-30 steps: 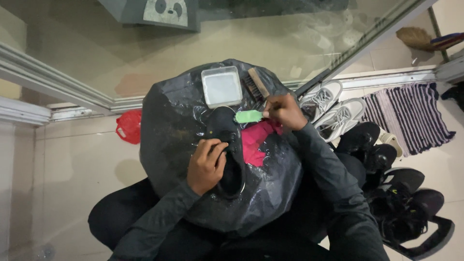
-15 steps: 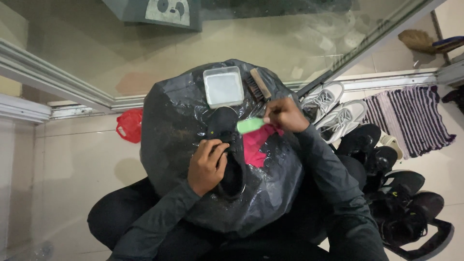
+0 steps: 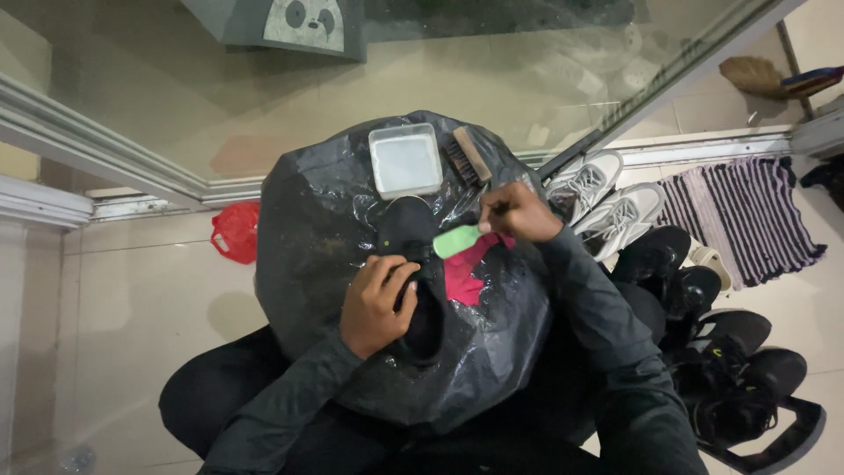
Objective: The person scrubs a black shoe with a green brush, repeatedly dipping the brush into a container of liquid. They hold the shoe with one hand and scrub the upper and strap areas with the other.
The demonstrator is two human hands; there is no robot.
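Note:
A black shoe (image 3: 410, 230) lies on a black plastic sheet (image 3: 316, 229) spread over my lap. My left hand (image 3: 376, 303) grips the shoe at its middle, fingers curled over the tongue. My right hand (image 3: 517, 211) holds a small green brush (image 3: 457, 240) by its handle, the head resting on the shoe's side near the laces. A pink cloth (image 3: 463, 266) lies just right of the shoe, under the brush.
A white square tub (image 3: 405, 159) and a wooden bristle brush (image 3: 463, 157) sit at the sheet's far edge. A red bag (image 3: 235, 232) lies on the floor at left. White sneakers (image 3: 607, 198), several dark shoes (image 3: 703, 325) and a striped mat (image 3: 747, 211) are at right.
The green brush has slid down and toward me along the shoe's side, its head tilting lower. My left hand keeps its grip on the shoe.

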